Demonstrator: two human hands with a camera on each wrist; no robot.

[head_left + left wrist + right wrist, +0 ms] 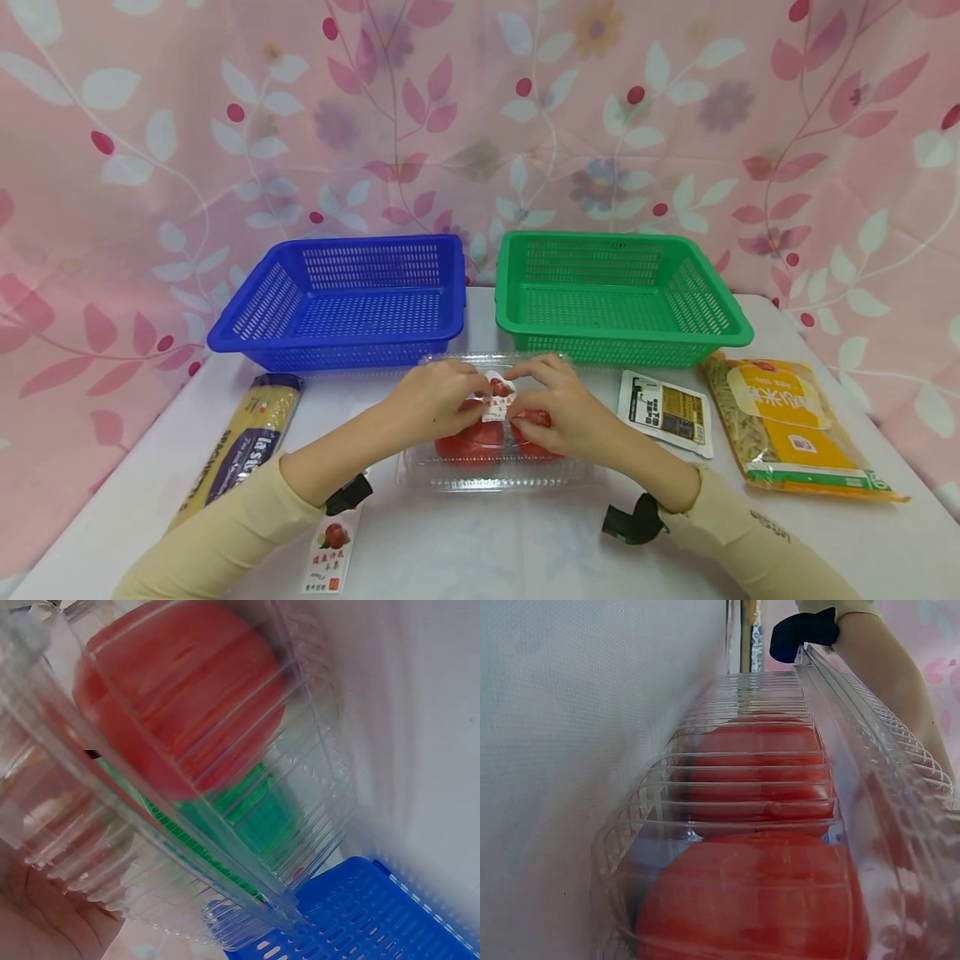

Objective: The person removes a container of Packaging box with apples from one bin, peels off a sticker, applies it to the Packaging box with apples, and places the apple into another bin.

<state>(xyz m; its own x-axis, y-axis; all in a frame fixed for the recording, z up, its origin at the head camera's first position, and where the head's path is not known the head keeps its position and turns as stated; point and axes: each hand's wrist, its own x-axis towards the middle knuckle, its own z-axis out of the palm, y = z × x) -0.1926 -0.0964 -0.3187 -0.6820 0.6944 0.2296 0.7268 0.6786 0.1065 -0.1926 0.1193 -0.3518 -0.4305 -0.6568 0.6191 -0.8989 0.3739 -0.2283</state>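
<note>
Left hand (438,400) and right hand (561,407), as I read them remotely, each pinch a side edge of the label (498,403), which sits between them over the box's (495,482) middle, about equally near both, long axis crosswise to the box's.

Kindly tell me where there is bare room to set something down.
The table is bare in front of the box, right of the paper strip; the blue basket and green basket are empty. Tight spots: behind the box, between pouch and yellow bag.
</note>
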